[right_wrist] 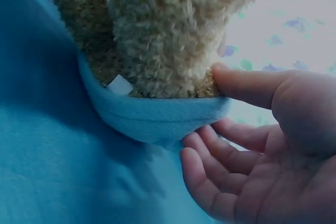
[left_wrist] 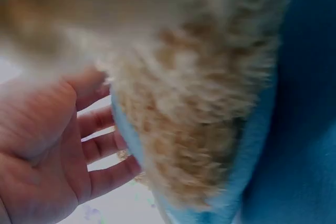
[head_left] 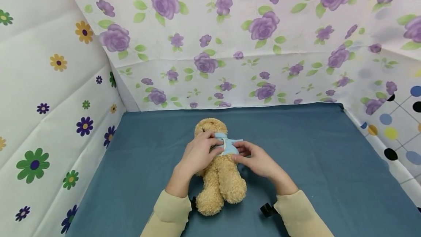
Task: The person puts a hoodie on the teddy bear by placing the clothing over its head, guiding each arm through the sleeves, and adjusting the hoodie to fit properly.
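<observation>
A tan curly-furred teddy bear (head_left: 231,182) lies on its back, head toward the far side. It wears a light blue shirt (head_left: 230,148) with a pale-edged front. My left hand (head_left: 198,153) rests over the bear's chest, its loosely bent fingertips touching the shirt; in the left wrist view, fur hides part of its thumb side. At the other side, my right hand (head_left: 260,160) pinches the shirt's lower edge. In the right wrist view its thumb (right_wrist: 247,85) lies by the fur above the hem, with fingers below. A small white tag (right_wrist: 121,84) sticks out at the hem.
The bear lies on a blue-grey cloth-covered table (head_left: 312,156). Behind it hangs a white curtain with purple roses (head_left: 204,63). A flower-printed sheet (head_left: 42,127) borders the left side, and a dotted sheet (head_left: 399,120) the right. A black wrist device (head_left: 268,210) shows by my right sleeve.
</observation>
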Tool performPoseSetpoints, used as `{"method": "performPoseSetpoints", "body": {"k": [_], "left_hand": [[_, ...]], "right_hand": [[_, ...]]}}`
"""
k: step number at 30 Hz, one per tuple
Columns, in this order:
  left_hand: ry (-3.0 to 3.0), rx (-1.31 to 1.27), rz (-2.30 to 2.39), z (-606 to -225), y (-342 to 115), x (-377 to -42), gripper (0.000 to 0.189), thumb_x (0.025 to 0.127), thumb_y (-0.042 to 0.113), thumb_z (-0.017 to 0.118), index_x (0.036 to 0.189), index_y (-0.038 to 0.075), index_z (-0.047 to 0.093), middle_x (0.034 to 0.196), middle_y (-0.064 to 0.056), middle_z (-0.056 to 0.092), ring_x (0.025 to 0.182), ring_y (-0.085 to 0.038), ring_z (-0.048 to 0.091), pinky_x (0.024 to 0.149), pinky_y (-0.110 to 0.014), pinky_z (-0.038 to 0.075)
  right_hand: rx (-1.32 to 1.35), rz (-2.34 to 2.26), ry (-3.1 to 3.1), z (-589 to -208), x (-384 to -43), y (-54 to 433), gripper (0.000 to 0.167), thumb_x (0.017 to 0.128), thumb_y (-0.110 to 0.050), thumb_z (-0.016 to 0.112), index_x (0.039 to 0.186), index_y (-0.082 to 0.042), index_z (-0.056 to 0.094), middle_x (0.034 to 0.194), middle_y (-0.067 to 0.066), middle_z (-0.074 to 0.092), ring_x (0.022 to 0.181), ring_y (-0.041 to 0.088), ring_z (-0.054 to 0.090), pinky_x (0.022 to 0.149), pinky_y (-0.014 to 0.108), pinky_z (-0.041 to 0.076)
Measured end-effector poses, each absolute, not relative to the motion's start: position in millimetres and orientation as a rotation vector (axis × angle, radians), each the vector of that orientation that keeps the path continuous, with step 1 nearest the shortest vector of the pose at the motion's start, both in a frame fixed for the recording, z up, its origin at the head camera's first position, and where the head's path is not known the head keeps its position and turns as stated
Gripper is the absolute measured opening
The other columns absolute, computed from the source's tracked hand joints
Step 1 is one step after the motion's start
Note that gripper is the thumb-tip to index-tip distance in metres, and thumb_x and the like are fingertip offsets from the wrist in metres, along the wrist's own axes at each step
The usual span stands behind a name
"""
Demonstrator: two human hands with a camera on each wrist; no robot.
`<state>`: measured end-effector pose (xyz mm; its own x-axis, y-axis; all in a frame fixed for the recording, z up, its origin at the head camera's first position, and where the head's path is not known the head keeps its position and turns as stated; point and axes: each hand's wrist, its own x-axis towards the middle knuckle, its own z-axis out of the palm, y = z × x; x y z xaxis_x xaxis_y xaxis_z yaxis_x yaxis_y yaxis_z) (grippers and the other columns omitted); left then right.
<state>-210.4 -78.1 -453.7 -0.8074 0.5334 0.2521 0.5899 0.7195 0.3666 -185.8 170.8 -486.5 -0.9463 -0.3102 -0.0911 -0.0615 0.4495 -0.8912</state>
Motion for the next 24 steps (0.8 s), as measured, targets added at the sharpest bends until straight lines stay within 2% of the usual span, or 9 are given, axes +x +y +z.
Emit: {"method": "performPoseSetpoints", "body": {"k": [4, 8, 13, 18, 24], "left_hand": [[-2.803, -0.884, -0.68, -451, -81, -208, 0.027, 0.101, 0.034, 0.076, 0.123, 0.019, 0.082, 0.111, 0.003, 0.063, 0.089, -0.014, 0.052, 0.072, -0.031, 0.046], [-2.848, -0.839, -0.691, -450, -82, -210, 0.033, 0.098, 0.038, 0.08, 0.126, 0.022, 0.081, 0.109, 0.005, 0.062, 0.084, -0.012, 0.051, 0.068, -0.03, 0.044], [-2.878, -0.808, -0.808, -450, -84, -214, 0.031, 0.095, 0.035, 0.083, 0.123, 0.022, 0.082, 0.109, 0.006, 0.062, 0.089, -0.014, 0.054, 0.07, -0.033, 0.046], [-2.88, -0.878, -0.866, -454, -82, -217, 0.024, 0.097, 0.03, 0.081, 0.117, 0.018, 0.084, 0.108, 0.005, 0.059, 0.093, -0.016, 0.051, 0.076, -0.034, 0.046], [-2.874, -0.911, -0.848, -458, -77, -215, 0.02, 0.098, 0.029, 0.081, 0.113, 0.017, 0.085, 0.109, 0.005, 0.058, 0.091, -0.016, 0.047, 0.075, -0.033, 0.044]], "right_hand": [[-0.366, -1.479, 2.532, -489, -185, 164, 0.045, 0.104, -0.035, 0.075, 0.142, -0.013, 0.063, 0.121, 0.002, 0.068, 0.107, 0.019, 0.066, 0.09, 0.042, 0.056], [-0.413, -1.434, 2.673, -491, -182, 155, 0.03, 0.105, -0.018, 0.072, 0.132, -0.012, 0.065, 0.109, 0.0, 0.067, 0.094, 0.014, 0.066, 0.083, 0.039, 0.056], [-0.477, -1.31, 2.927, -493, -180, 143, 0.02, 0.101, -0.009, 0.072, 0.118, -0.014, 0.064, 0.094, -0.003, 0.064, 0.075, 0.009, 0.059, 0.066, 0.032, 0.052], [-0.471, -1.082, 3.161, -496, -179, 137, 0.023, 0.098, -0.007, 0.077, 0.103, -0.016, 0.057, 0.082, 0.0, 0.053, 0.063, 0.013, 0.048, 0.054, 0.031, 0.041], [-0.441, -0.943, 3.307, -504, -181, 136, 0.029, 0.095, -0.007, 0.083, 0.099, -0.013, 0.054, 0.077, 0.003, 0.051, 0.056, 0.015, 0.047, 0.049, 0.032, 0.04]]}}
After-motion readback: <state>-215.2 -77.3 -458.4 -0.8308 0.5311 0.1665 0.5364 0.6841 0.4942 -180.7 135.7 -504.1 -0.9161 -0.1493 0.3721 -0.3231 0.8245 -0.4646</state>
